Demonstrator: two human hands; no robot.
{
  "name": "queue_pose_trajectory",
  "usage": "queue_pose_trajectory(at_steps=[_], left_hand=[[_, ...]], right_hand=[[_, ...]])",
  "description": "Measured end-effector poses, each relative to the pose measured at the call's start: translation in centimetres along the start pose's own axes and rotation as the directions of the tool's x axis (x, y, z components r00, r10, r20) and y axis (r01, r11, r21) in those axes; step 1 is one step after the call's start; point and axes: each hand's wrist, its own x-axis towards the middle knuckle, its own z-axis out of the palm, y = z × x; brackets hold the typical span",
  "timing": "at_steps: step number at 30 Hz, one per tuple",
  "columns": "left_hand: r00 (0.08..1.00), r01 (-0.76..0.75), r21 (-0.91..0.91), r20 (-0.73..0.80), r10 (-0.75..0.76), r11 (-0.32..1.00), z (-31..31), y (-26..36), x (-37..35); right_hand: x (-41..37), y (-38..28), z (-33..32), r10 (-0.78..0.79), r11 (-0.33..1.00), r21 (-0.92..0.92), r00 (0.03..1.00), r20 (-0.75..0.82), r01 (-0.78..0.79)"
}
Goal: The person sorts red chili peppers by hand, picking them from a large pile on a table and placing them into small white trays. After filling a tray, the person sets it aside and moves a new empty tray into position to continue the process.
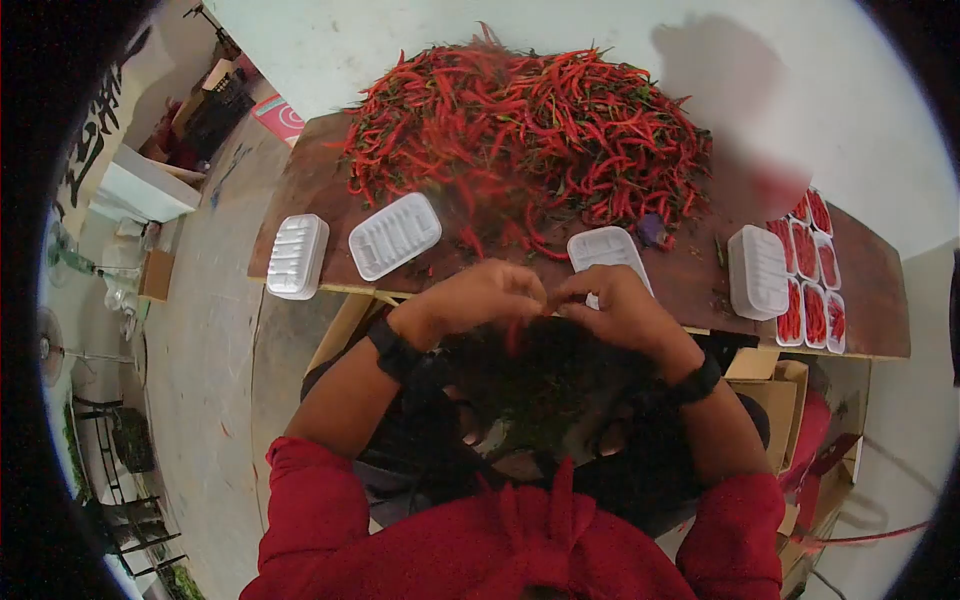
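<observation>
A single red chili (513,338) hangs at the near edge of the wooden table (870,300). The left hand (478,297) and right hand (618,308) meet, fingertips pinched on it. Just beyond lies a white tray (600,245), then a large chili pile (530,140).

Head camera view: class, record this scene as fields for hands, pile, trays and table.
Left hand: fingers curled, tips meeting the other hand at the table edge
Right hand: curled, over one white tray
Held item: blurred, cannot tell
Chili pile: red, heaped mid-table
Other white trays: three along the near side
Filled trays: chilies inside, far right
Table: wooden
</observation>
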Motion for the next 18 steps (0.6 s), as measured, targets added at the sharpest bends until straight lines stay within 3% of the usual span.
queue_pose_trajectory(at_steps=[2,3,5,6,8,11,12,14,18], left_hand=[[0.988,0.061,0.069,0.14,-0.07,0.996,-0.2,0.3,-0.1],[0.988,0.061,0.07,0.141,-0.07,0.996,-0.2,0.4,-0.2],[0.946,-0.022,0.296,0.316,-0.077,0.955,-0.2,0.5,-0.2],[0.943,-0.023,0.299,0.323,-0.079,0.954,0.2,0.3,-0.1],[0.98,-0.091,0.333,0.195,0.026,0.938,0.9,-0.3,-0.1],[0.993,0.001,0.489,0.103,-0.059,0.872,1.4,1.0,0.3],[0.993,0.004,0.49,0.103,-0.062,0.872,1.3,0.8,0.7],[0.995,-0.099,0.423,0.062,0.08,0.901,1.1,-0.2,2.0],[0.992,-0.09,0.375,-0.048,0.116,0.923,1.1,0.1,4.2]], right_hand=[[-0.1,0.0,-0.3,-0.015,0.999,-0.043,0.998,0.059,0.017],[-0.3,0.5,-0.5,-0.014,0.999,-0.043,0.998,0.058,0.017],[-0.9,2.2,-1.4,0.081,0.887,-0.44,0.985,-0.151,-0.14],[-1.1,3.0,-1.8,0.085,0.887,-0.439,0.984,-0.157,-0.146],[-1.4,4.8,-2.8,0.139,0.861,-0.417,0.923,-0.358,-0.291],[-1.7,7.5,-3.4,0.048,0.844,-0.466,0.903,-0.428,-0.266],[-1.7,7.4,-3.4,0.05,0.845,-0.463,0.902,-0.428,-0.267],[-1.4,6.8,-3.3,0.414,0.804,-0.32,0.859,-0.302,-0.501],[-1.3,6.6,-2.4,0.406,0.801,-0.36,0.875,-0.264,-0.479]])
